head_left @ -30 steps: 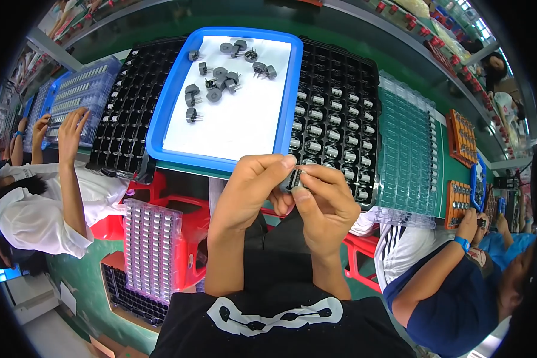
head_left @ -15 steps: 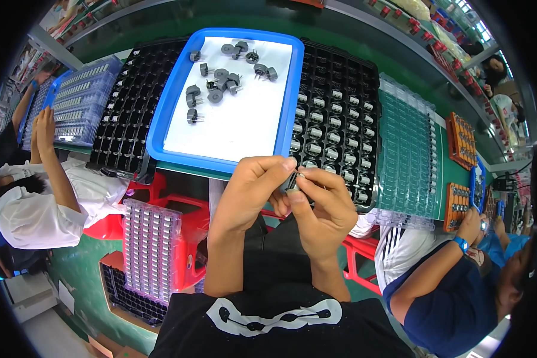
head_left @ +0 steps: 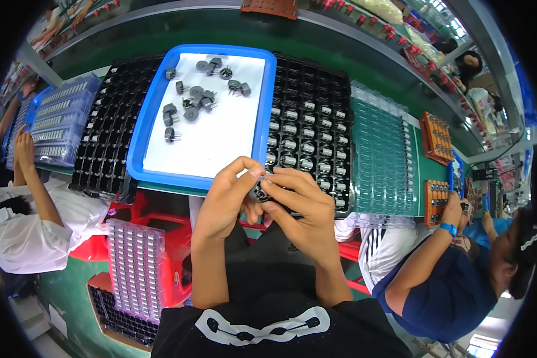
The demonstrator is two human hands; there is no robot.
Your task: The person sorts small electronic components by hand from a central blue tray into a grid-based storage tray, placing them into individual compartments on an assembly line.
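Both the left hand (head_left: 227, 200) and the right hand (head_left: 301, 206) pinch one small grey round component (head_left: 258, 192) at the near edge of the blue tray (head_left: 138, 128); it looks light and rigid with thin, bendable leads, so best gripped by its body.

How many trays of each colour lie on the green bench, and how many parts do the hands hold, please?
Blue-rimmed tray: 1
Black grid trays: 2
Clear plastic trays: 2
Small dark part, pinched between left hand and right hand: 1
Total: 6
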